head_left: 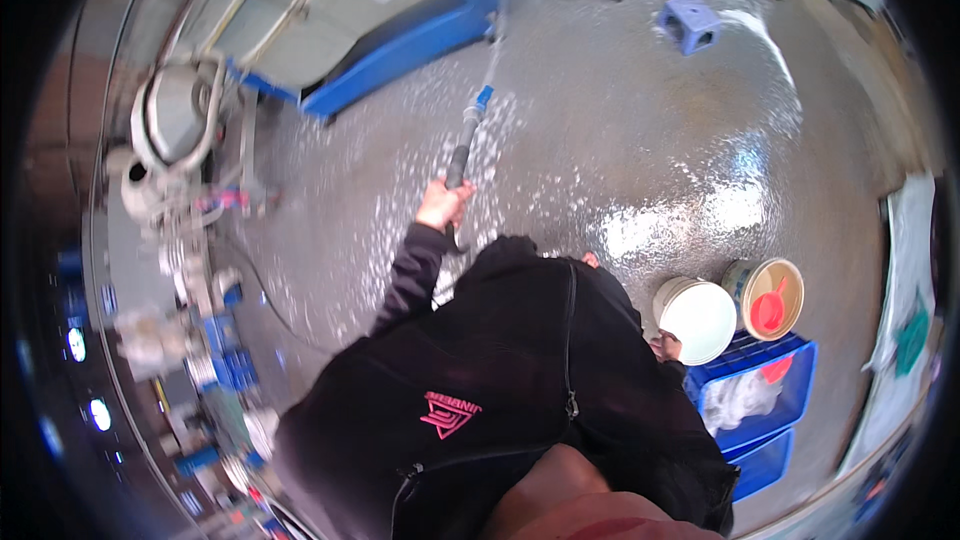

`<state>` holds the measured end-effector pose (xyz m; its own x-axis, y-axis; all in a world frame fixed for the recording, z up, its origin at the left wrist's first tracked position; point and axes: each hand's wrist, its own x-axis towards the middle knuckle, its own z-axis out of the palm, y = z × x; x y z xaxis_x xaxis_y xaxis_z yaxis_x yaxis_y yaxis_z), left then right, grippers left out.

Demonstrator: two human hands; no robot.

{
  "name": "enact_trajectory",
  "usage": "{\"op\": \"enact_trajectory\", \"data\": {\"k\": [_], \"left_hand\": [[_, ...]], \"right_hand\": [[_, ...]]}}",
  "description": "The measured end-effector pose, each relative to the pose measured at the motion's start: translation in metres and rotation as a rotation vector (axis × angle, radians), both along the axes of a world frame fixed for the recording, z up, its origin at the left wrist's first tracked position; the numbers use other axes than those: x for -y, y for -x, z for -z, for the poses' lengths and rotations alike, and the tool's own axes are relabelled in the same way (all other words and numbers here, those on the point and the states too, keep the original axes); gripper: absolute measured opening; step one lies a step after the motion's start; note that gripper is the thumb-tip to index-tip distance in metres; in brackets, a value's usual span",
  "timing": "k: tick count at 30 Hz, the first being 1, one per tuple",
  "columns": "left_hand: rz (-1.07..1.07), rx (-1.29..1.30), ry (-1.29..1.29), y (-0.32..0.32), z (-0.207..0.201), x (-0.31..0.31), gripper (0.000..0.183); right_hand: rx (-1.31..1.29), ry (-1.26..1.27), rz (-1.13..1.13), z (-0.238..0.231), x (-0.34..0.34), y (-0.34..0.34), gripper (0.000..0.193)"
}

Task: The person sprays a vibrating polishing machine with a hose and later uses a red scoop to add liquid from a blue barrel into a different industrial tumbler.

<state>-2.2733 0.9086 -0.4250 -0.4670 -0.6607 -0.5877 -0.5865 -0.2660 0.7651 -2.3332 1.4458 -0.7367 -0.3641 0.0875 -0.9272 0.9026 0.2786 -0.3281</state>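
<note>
My left hand (pixel 445 205) is wrapped around the dark grip of a spray gun (pixel 459 162), held out over the wet floor. From its blue nozzle tip (pixel 485 96) a thin stream of water runs ahead, beside the blue base of a grey machine (pixel 400 65). Low at my right side, my right hand (pixel 665 346) is closed at the edge of a white bucket (pixel 697 321). Part of that hand is hidden by my dark jacket. Touching this bucket is a second bucket (pixel 793 295) with a red scoop (pixel 768 311) in it.
Blue crates (pixel 800 402), one holding white material, stand below the buckets. A purple stool (pixel 690 24) is at the far right on the wet, foamy floor (pixel 590 155). A concrete mixer-like machine (pixel 172 120) and clutter line the left. A dark hose (pixel 265 292) crosses the floor.
</note>
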Motion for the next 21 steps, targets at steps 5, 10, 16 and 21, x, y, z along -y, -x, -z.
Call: {"op": "enact_trajectory", "data": {"k": [5,10,16,21], "left_hand": [[-0.136,0.153,-0.069,-0.048,0.027,0.013,0.018],[-0.417,0.166,-0.095,-0.100,0.015,0.015,0.015],[-0.611,0.052,-0.176,-0.142,0.013,0.038,0.018],[-0.552,0.072,-0.383,-0.193,0.040,0.079,0.024]], "right_hand": [[0.026,0.154,0.005,0.012,0.023,0.047,0.033],[-0.015,0.158,-0.093,0.009,0.076,0.089,0.033],[-0.084,0.158,-0.237,0.016,0.131,0.126,0.034],[-0.152,0.151,-0.305,-0.011,0.179,0.134,0.033]]}}
